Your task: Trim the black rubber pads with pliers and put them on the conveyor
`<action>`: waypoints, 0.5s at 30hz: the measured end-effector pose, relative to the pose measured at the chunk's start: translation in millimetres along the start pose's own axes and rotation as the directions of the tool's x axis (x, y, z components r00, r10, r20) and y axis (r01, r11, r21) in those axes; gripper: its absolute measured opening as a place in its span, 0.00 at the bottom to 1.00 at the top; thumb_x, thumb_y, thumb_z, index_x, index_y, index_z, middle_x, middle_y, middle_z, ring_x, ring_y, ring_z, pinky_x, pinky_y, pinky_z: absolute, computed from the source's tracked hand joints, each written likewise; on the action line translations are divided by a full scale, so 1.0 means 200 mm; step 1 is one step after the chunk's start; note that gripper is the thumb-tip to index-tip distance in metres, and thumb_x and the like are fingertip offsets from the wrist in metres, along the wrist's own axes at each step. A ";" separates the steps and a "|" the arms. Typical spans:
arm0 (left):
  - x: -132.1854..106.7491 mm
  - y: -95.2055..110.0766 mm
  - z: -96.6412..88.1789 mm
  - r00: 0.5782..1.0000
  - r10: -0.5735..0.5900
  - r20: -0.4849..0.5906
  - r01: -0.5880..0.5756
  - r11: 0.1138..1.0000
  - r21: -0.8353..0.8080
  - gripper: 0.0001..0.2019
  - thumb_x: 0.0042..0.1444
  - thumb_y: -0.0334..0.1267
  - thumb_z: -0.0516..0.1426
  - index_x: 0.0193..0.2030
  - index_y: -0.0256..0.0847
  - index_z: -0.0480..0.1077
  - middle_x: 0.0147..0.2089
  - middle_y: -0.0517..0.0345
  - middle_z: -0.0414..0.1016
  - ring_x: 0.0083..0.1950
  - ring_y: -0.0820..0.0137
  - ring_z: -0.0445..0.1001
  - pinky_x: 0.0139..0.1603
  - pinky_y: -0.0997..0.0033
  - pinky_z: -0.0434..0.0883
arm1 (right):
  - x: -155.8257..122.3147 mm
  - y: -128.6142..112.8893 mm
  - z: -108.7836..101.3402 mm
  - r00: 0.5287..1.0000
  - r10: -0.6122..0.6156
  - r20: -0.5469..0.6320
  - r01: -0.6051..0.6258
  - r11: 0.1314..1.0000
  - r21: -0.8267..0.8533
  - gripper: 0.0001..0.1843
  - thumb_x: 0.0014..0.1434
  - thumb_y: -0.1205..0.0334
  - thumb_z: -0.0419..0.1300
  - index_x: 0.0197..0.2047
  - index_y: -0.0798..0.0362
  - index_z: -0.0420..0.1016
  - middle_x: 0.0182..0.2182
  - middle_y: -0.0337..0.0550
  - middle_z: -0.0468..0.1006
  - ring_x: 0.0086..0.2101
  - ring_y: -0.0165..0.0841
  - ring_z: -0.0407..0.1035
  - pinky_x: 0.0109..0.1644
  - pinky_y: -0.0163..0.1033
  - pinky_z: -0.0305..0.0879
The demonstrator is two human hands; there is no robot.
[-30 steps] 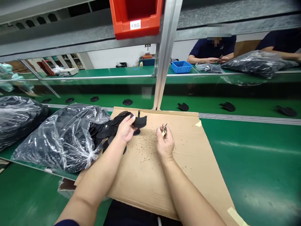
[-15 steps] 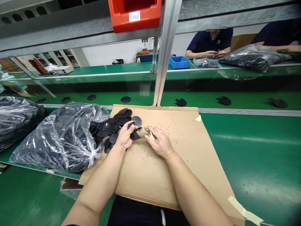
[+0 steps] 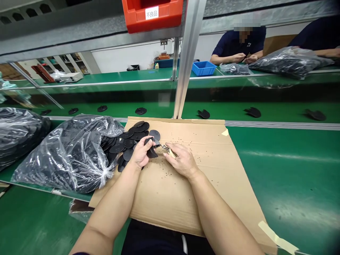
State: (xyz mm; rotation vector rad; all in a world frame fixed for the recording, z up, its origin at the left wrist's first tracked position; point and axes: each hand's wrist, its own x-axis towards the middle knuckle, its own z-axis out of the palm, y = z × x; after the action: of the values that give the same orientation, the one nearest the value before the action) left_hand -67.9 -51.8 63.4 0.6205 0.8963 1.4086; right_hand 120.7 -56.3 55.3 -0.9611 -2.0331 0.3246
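Observation:
My left hand (image 3: pixel 140 154) grips a black round plastic part (image 3: pixel 151 152) over a flat cardboard sheet (image 3: pixel 186 198). My right hand (image 3: pixel 180 160) is closed round a small pair of cutters (image 3: pixel 167 149) whose tip meets the part's edge. Just left of my hands, a pile of black discs (image 3: pixel 130 140) spills from an open clear plastic bag (image 3: pixel 66 154). Tiny black trimmings (image 3: pixel 170 170) are scattered on the cardboard around my hands.
A second bag of parts (image 3: pixel 18 134) lies far left. Behind the cardboard a conveyor belt (image 3: pixel 278 115) carries single black parts past an upright metal post (image 3: pixel 186 60). A red bin (image 3: pixel 152 14) hangs above. Across the belt, other people work beside a blue tray (image 3: pixel 203 68) and more bags.
My left hand brought the black part down and back toward me. My right hand swung the cutters left until they met the part. Over the last half second both hands have barely moved.

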 end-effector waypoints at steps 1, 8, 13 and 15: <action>0.00 0.00 0.00 1.000 -0.007 -0.004 0.007 1.000 0.003 0.27 0.33 0.43 0.73 0.40 0.40 0.71 0.27 0.63 0.71 0.28 0.77 0.70 0.29 0.77 0.69 | 0.00 0.00 0.00 1.000 0.003 0.008 -0.003 1.000 -0.013 0.19 0.62 0.53 0.58 0.53 0.50 0.73 0.43 0.46 0.78 0.42 0.38 0.73 0.50 0.45 0.70; -0.01 0.02 0.01 0.997 -0.076 0.005 0.076 0.997 0.020 0.28 0.31 0.44 0.73 0.39 0.38 0.70 0.26 0.63 0.70 0.25 0.77 0.68 0.24 0.79 0.65 | 0.00 0.00 0.00 1.000 -0.015 0.011 0.016 0.996 -0.087 0.18 0.61 0.54 0.58 0.52 0.51 0.74 0.41 0.46 0.78 0.42 0.39 0.72 0.51 0.46 0.68; -0.02 0.03 0.01 0.992 -0.118 0.049 0.118 0.993 0.005 0.27 0.33 0.43 0.73 0.39 0.37 0.70 0.26 0.64 0.68 0.24 0.79 0.66 0.21 0.80 0.63 | 0.00 0.00 -0.01 0.999 -0.015 0.050 0.021 0.994 -0.111 0.17 0.61 0.56 0.57 0.52 0.50 0.74 0.40 0.45 0.78 0.41 0.39 0.71 0.50 0.45 0.67; -0.02 0.03 0.01 0.988 -0.139 0.067 0.139 0.990 0.001 0.26 0.33 0.43 0.72 0.39 0.37 0.70 0.26 0.64 0.67 0.24 0.79 0.65 0.21 0.80 0.62 | 0.01 0.00 -0.02 0.998 -0.018 0.067 0.026 0.992 -0.124 0.17 0.61 0.57 0.57 0.52 0.50 0.74 0.39 0.45 0.78 0.40 0.39 0.71 0.50 0.45 0.66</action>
State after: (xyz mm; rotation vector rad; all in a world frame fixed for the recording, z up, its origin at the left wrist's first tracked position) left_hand -70.3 -54.5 70.6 0.5875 0.8674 1.2576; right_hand 123.0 -55.7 58.0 -1.0150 -2.1436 0.2214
